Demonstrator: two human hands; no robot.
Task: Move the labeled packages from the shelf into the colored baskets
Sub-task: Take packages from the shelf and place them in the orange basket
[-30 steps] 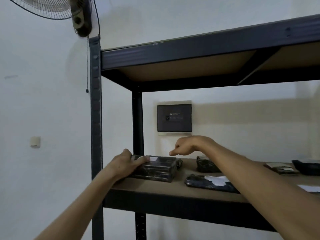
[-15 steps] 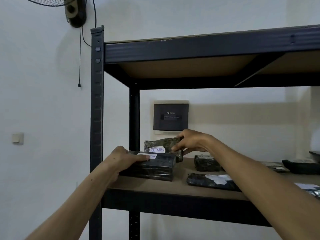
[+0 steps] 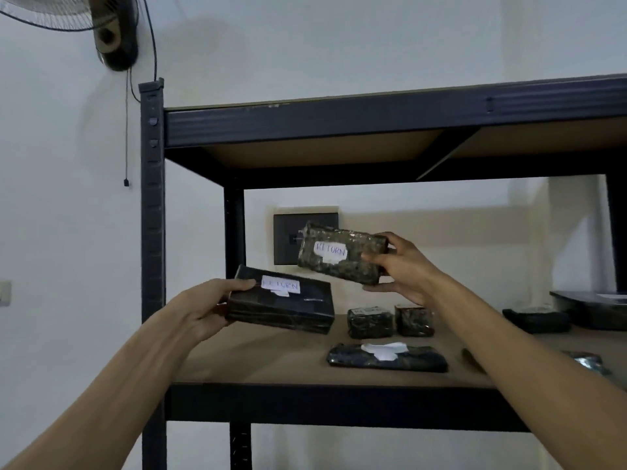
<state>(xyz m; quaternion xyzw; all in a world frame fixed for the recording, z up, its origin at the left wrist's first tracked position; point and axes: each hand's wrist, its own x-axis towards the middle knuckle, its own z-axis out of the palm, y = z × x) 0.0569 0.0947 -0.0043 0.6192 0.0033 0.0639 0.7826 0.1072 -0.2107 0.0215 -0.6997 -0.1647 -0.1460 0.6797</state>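
My left hand (image 3: pixel 203 310) grips the left end of a large black package (image 3: pixel 288 310) with a white label reading RETURN, lifted just above the shelf board (image 3: pixel 264 361). My right hand (image 3: pixel 400 266) holds a smaller dark wrapped package (image 3: pixel 353 262), also labelled RETURN, higher up and tilted. Still lying on the shelf are two small dark packages (image 3: pixel 371 322) (image 3: pixel 414 320) and a flat black package (image 3: pixel 386 358) with a white label. No baskets are in view.
The black metal shelf frame has a left post (image 3: pixel 153 232) and an upper shelf (image 3: pixel 373 123) close overhead. More dark packages (image 3: pixel 536 320) lie at the right. A dark panel (image 3: pixel 288 239) is on the wall behind. A fan (image 3: pixel 101 25) hangs top left.
Both hands have lifted their packages off the shelf. The right hand took hold of the smaller package and raised it; the left package now faces me with its label visible.
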